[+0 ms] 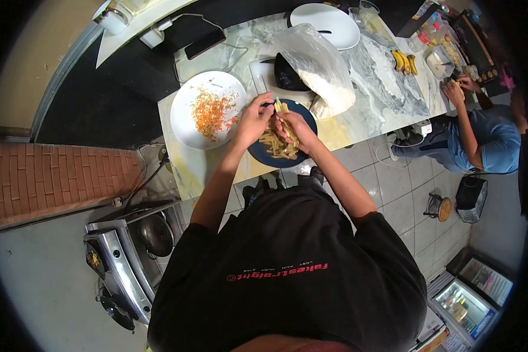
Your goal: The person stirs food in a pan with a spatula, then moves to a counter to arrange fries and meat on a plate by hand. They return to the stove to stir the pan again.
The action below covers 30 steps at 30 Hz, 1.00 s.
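On the counter, the dark blue plate sits right at the near edge, so the right hand, closed around a bundle of pale strips, should work low over it — gently, lest any snap or spill. More strips lie beneath, partly hidden by the hands; whether the left hand, curled near the bundle's top, pinches one — I cannot tell.

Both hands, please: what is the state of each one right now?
Left hand: fingers partly curled; whether it holds anything cannot be told.
Right hand: closed around pale strips, over the dark blue plate.
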Motion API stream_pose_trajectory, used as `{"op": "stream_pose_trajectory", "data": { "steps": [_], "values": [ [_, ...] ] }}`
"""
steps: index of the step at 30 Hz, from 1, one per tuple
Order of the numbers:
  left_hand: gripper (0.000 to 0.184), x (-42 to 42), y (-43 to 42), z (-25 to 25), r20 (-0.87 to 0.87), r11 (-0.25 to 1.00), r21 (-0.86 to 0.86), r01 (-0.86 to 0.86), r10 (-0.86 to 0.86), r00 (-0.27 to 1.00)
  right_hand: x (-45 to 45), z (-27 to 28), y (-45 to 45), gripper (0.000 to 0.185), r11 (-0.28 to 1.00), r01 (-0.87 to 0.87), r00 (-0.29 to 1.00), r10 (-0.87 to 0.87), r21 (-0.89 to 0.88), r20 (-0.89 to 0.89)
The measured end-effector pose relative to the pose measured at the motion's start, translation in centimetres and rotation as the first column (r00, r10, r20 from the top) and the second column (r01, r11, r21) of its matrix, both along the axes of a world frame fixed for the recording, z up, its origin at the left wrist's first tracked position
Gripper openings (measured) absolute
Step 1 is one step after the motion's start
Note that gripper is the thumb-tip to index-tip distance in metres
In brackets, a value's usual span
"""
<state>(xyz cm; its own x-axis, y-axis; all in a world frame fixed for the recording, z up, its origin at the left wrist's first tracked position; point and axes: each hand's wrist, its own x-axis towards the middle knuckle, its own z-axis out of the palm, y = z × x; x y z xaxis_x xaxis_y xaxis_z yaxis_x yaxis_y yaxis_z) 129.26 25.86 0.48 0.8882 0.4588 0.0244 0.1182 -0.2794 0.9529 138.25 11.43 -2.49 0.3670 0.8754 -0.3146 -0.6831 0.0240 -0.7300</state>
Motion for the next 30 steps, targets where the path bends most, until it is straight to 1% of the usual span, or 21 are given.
{"op": "stream_pose_trajectory", "data": {
  "steps": [1,3,4,6,10,12,13,15,16,18,19,21,22,24,25,26,27,28,29,30],
  "values": [
    [0.031,0.4,0.4,-0.3,0.001,1.0,0.001,0.0,0.0,1.0,-0.1,0.3,0.0,0.015,1.0,0.0,1.0,0.0,0.001,0.001],
    [0.023,1.1,1.0,-0.8,-0.042,0.996,-0.07,0.061,-0.064,0.997,-0.2,0.8,0.0,0.016,1.0,-0.026,1.0,0.026,-0.001,0.012],
    [0.023,1.3,1.1,-1.1,-0.041,0.996,-0.069,0.064,-0.067,0.997,-0.1,0.8,0.0,0.016,1.0,-0.022,1.0,0.022,0.0,0.014],
    [0.018,1.3,0.9,-1.3,0.04,0.996,-0.087,0.026,-0.023,0.999,0.0,0.7,0.0,0.015,0.999,-0.034,0.999,0.034,0.012,0.028],
    [0.02,1.1,0.8,-0.5,0.003,0.995,-0.099,0.034,-0.034,0.999,0.1,0.9,-0.1,0.014,0.999,-0.03,0.999,0.03,0.012,0.044],
    [0.017,1.1,0.7,0.4,-0.014,0.994,-0.099,0.056,-0.058,0.998,0.2,1.1,-0.1,0.015,0.998,-0.05,0.996,0.053,-0.033,0.076],
    [0.017,1.1,0.7,0.3,-0.015,0.993,-0.1,0.056,-0.058,0.998,0.1,1.2,-0.2,0.014,0.998,-0.057,0.996,0.058,-0.009,0.074],
    [0.015,1.2,0.9,0.2,0.0,0.997,0.039,0.067,-0.067,0.998,0.3,1.0,-0.1,0.013,0.998,-0.067,0.995,0.067,-0.011,0.068],
    [0.015,1.1,0.9,0.0,-0.001,0.997,0.04,0.067,-0.067,0.998,0.2,0.8,-0.1,0.013,0.997,-0.074,0.995,0.075,-0.014,0.058],
    [0.015,1.0,0.9,-0.1,-0.072,0.995,-0.048,0.083,-0.086,0.994,0.3,0.9,0.1,0.013,0.998,-0.069,0.996,0.069,-0.003,0.056],
    [0.015,0.7,0.9,-0.2,-0.074,0.995,-0.048,0.085,-0.088,0.993,0.2,0.8,0.1,0.013,0.998,-0.064,0.997,0.064,0.007,0.049],
    [0.017,0.4,1.0,-0.2,-0.019,0.991,0.009,0.131,-0.131,0.991,0.3,0.4,0.3,0.013,0.997,-0.072,0.995,0.072,0.0,0.067],
    [0.017,0.2,1.1,-0.3,-0.021,0.991,0.007,0.132,-0.131,0.991,0.2,0.1,0.3,0.014,0.997,-0.081,0.993,0.082,-0.01,0.081],
    [0.016,0.0,1.2,0.4,-0.114,0.942,0.263,0.209,-0.185,0.976,0.1,0.3,0.3,0.013,0.996,-0.089,0.993,0.089,-0.013,0.081],
    [0.016,-0.1,1.1,0.5,-0.115,0.943,0.262,0.208,-0.183,0.976,0.0,0.3,0.3,0.013,0.995,-0.095,0.992,0.096,-0.018,0.079],
    [0.018,-0.1,1.0,0.9,-0.077,0.956,0.23,0.18,-0.167,0.983,0.1,0.3,0.3,0.013,0.995,-0.096,0.992,0.098,-0.017,0.081],
    [0.019,-0.1,0.9,1.2,-0.04,0.968,0.196,0.155,-0.15,0.988,0.3,0.1,0.4,0.015,0.996,-0.093,0.993,0.094,-0.015,0.077],
    [0.019,-0.3,0.7,1.4,-0.04,0.968,0.195,0.155,-0.15,0.988,0.2,0.0,0.4,0.018,0.996,-0.088,0.994,0.089,-0.014,0.069],
    [0.02,-0.5,0.2,2.5,-0.025,0.981,0.172,0.088,-0.085,0.996,0.3,0.5,0.4,0.018,0.996,-0.088,0.994,0.088,-0.014,0.07],
    [0.022,-0.7,-0.1,3.0,-0.012,0.989,0.147,0.022,-0.021,1.0,0.4,1.1,0.3,0.024,0.996,-0.09,0.995,0.09,-0.014,0.042]
  ]
}}
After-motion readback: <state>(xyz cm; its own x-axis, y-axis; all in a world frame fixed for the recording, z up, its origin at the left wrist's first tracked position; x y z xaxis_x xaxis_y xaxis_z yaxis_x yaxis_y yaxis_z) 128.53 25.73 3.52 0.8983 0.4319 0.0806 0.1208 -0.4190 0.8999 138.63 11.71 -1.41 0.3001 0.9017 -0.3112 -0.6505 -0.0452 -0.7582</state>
